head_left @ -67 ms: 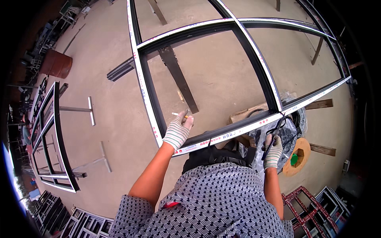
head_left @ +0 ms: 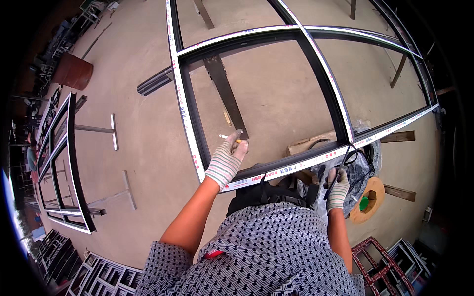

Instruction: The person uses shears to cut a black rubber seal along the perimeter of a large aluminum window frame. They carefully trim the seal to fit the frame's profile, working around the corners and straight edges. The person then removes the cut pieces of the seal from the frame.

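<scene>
A large window frame [head_left: 186, 118] with black inner edges and printed white protective film lies in front of me, divided into panes by crossbars. My left hand [head_left: 228, 158], in a striped knit glove, is over the frame's near left corner. A cigarette [head_left: 223, 136] is pinched between its fingers. My right hand [head_left: 338, 188], gloved alike, is just below the near rail and closed around a thin black strip [head_left: 340, 168]. That strip runs up to the frame where the middle bar meets the near rail, with a small loop there.
Beside my right hand are crumpled clear plastic [head_left: 363, 170] and a round wooden spool end [head_left: 377, 192]. Wooden supports [head_left: 399, 192] stick out below the frame. Another frame [head_left: 71, 163] stands left, near a rusty drum [head_left: 74, 70]. Red frames [head_left: 382, 266] lie lower right.
The whole view has shifted slightly, so the frame sits a little further right and lower. Both hands keep their grip; the right one is slightly further from the frame's bar joint.
</scene>
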Tool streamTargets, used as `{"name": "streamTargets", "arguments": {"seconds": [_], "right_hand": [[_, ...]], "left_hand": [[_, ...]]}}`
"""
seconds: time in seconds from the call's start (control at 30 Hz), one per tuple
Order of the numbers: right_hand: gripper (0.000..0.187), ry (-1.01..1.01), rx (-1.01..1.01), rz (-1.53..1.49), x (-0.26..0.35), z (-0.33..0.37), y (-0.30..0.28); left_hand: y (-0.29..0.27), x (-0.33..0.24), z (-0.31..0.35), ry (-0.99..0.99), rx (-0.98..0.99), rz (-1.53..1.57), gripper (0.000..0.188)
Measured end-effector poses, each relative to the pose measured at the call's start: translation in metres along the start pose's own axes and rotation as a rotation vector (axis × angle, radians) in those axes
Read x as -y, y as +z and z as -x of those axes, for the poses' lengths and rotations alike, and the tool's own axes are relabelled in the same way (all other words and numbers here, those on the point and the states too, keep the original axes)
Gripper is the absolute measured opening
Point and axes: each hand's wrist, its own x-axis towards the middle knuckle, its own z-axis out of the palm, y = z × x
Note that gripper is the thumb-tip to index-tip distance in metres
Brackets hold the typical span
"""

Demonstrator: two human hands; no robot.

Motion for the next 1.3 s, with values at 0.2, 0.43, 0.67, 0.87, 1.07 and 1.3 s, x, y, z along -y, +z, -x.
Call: {"name": "streamTargets", "arguments": {"seconds": [0.2,0.43,0.67,0.87,1.07,1.3], "right_hand": [[0.020,0.050,0.138,0.007,0.003,-0.008,0.036],[0.024,-0.104,0.131,0.273,-0.022,-0.020,0.044],[0.028,-0.074,0.134,0.277,-0.041,-0.023,0.042],[0.034,-0.081,0.088,0.260,-0.031,-0.006,0.028],[0.034,-0.015,-0.097,0.416,-0.065,0.010,-0.002],[0.025,0.171,-0.207,0.455,-0.144,0.047,-0.038]], "left_hand": [[0.019,-0.107,0.050,0.293,0.204,0.402,0.069],[0.048,-0.186,0.105,0.927,0.554,0.513,0.066],[0.037,-0.184,0.112,0.978,0.730,0.675,0.062],[0.030,-0.186,0.087,0.876,0.672,0.697,0.059],[0.038,-0.125,0.026,0.369,0.163,0.457,0.068],[0.032,0.051,-0.018,-0.084,0.069,0.001,0.050]]}}
